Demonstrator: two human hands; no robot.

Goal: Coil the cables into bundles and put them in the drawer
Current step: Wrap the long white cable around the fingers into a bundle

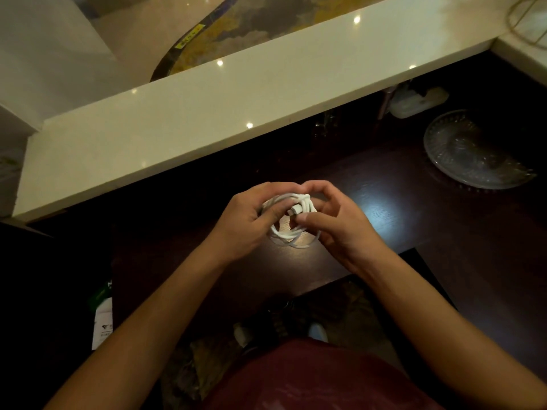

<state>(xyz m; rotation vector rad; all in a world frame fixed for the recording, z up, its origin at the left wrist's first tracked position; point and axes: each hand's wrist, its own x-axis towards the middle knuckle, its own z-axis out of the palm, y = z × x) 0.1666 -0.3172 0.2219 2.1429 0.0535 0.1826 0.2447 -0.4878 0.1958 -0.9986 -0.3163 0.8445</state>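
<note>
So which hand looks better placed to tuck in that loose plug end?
The right hand, probably: its thumb and fingertips sit at the plug in the coil's middle, while the left hand is wrapped around the cable, holding the bundle.

Bench (pixel 384 208): runs across the middle of the view, below and in front of a raised ledge (pixel 207 113) that crosses behind it.
Cable bundle (pixel 291 223): over the bench near its front edge, between the two hands.
Left hand (pixel 248 223): its grip on the bundle's left side.
Right hand (pixel 340 223): its grip on the bundle's right side, touching it.
Glass plate (pixel 473 152): on the bench, well to the right of the hands and further back.
Small items (pixel 414 102): behind the plate, under the ledge; too dim to tell.
Packet (pixel 102 324): low at the left, beside the bench.
</note>
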